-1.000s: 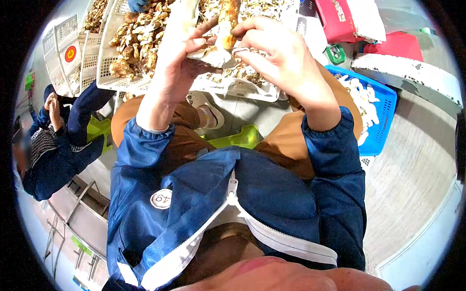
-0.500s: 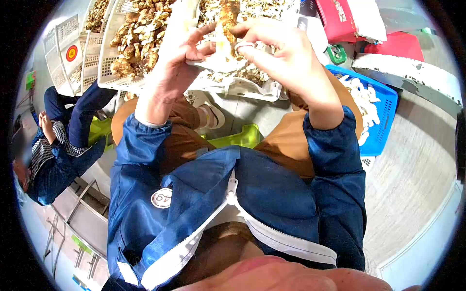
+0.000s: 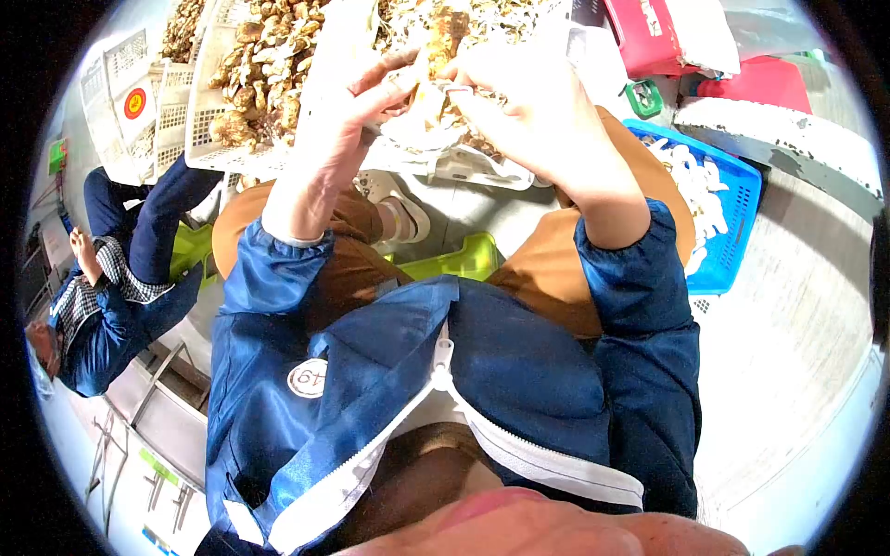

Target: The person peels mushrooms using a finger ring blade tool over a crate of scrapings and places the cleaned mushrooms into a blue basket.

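A long brown mushroom with a pale lower end [image 3: 447,37] is held between my hands over a white crate [image 3: 445,169] full of pale peelings and scraps. My left hand [image 3: 338,111] is closed around its lower left side, fingertips pinched at the pale end. From the right, my right hand [image 3: 528,102] presses fingers and thumb against the mushroom. A small whitish bit shows by the right thumb; glare hides whether it is a tool or a peeling. Whole brown mushrooms [image 3: 264,74] fill a white basket [image 3: 195,139] left of my left hand.
A blue basket [image 3: 742,222] with white pieces stands by my right knee. Beyond are a red container [image 3: 640,37] and a small green box [image 3: 643,98]. A light green stool [image 3: 468,259] shows between my legs. Another person [image 3: 120,306] sits at left.
Both hands have shifted slightly, and the mushroom's top now sits a little lower and further right. My right hand has turned, its back more toward me. The seated person's head has moved slightly.
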Available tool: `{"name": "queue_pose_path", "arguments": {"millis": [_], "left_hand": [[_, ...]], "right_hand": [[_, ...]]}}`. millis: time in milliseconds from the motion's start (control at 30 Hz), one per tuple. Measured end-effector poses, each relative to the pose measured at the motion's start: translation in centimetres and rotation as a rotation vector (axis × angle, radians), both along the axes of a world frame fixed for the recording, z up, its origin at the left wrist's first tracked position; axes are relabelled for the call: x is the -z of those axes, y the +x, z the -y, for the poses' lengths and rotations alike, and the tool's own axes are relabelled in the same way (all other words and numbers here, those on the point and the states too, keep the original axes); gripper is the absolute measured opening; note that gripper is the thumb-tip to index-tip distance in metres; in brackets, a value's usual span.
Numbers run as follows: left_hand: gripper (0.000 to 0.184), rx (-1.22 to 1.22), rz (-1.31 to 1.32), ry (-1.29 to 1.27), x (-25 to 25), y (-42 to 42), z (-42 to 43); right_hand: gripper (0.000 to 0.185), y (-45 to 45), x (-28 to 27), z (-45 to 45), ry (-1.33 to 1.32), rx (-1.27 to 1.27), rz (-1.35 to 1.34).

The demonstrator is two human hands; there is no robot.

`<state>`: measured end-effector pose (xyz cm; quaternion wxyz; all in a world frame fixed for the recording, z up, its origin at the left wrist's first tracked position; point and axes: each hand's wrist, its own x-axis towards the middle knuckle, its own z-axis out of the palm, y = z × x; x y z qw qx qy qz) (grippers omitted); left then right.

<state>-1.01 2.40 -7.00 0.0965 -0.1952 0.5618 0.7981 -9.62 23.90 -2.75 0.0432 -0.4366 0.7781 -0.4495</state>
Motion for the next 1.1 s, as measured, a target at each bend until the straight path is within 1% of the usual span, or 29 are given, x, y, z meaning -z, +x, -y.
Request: {"name": "queue_pose_path", "arguments": {"millis": [67,167,267,300,333,400,433,467,500,600,633,733,800,833,867,900,933,1000,1033,1100], "left_hand": [[0.058,-0.006,0.014,-0.010,-0.2,0.1,0.1],[0.059,-0.028,-0.010,-0.032,-1.6,0.1,-0.2],[0.059,0.077,-0.074,-0.048,-0.9,0.2,0.8],[0.061,0.123,-0.055,-0.017,-0.8,0.3,1.3],[0.062,0.087,-0.058,0.020,-0.6,0.4,1.0],[0.063,0.013,-0.058,0.098,-0.6,0.7,0.4],[0.066,0.047,-0.071,0.158,-0.1,0.6,1.0],[0.067,0.032,-0.082,0.160,0.1,0.6,1.0],[0.067,0.017,-0.095,0.161,0.3,0.7,1.1],[0.070,-0.018,-0.132,0.168,0.7,0.4,1.2],[0.070,-0.028,-0.144,0.172,0.7,0.3,1.1],[0.072,0.022,-0.060,0.022,-0.7,0.1,0.9],[0.072,0.026,-0.101,-0.086,-0.7,-0.1,0.6],[0.072,0.037,-0.109,-0.163,-0.9,-0.1,0.5],[0.071,0.048,-0.118,-0.238,-1.3,-0.2,0.3],[0.068,0.054,-0.110,-0.227,-2.2,-0.2,-0.3],[0.068,0.071,-0.116,-0.250,-2.1,-0.2,-0.5],[0.068,0.105,-0.125,-0.299,-1.7,-0.2,-0.5],[0.067,0.102,-0.131,-0.381,-1.7,0.0,-0.5],[0.066,0.107,-0.130,-0.281,-1.8,0.0,-0.9]], "right_hand": [[0.019,-0.2,0.5,0.2,-0.035,0.002,-0.034],[0.019,-0.1,0.0,0.2,-0.025,0.073,0.038],[0.018,-1.9,-0.3,-0.6,-0.010,0.221,0.062],[0.016,-2.8,-0.5,-0.7,-0.005,0.324,0.023],[0.008,-3.4,-1.2,-0.9,-0.076,0.416,-0.130],[0.010,-4.5,-1.7,-1.7,-0.203,0.526,-0.037],[0.011,-5.2,-1.6,-2.3,-0.170,0.593,-0.112],[0.011,-5.6,-1.6,-2.7,-0.138,0.658,-0.187],[0.010,-5.2,-2.2,-2.6,-0.171,0.721,-0.038],[0.010,-5.5,-2.3,-3.2,-0.080,0.773,-0.322],[0.009,-5.4,-2.4,-3.3,-0.062,0.672,-0.216],[0.007,-4.8,-3.0,-3.2,-0.008,0.364,0.098],[0.009,-3.8,-2.6,-1.8,-0.005,0.058,0.008],[0.011,-3.4,-2.5,-1.0,-0.025,-0.025,0.005],[0.009,-2.4,-3.1,-1.2,-0.054,-0.033,0.118],[0.011,-2.6,-1.6,-1.0,-0.073,-0.064,0.033],[0.013,-2.7,-0.3,-0.6,-0.093,-0.097,-0.053],[0.013,-2.3,0.6,-0.4,-0.093,-0.109,-0.029],[0.013,-2.2,0.7,-0.2,-0.093,-0.113,-0.017],[0.013,-2.1,1.0,0.2,-0.064,-0.068,-0.082]]}}
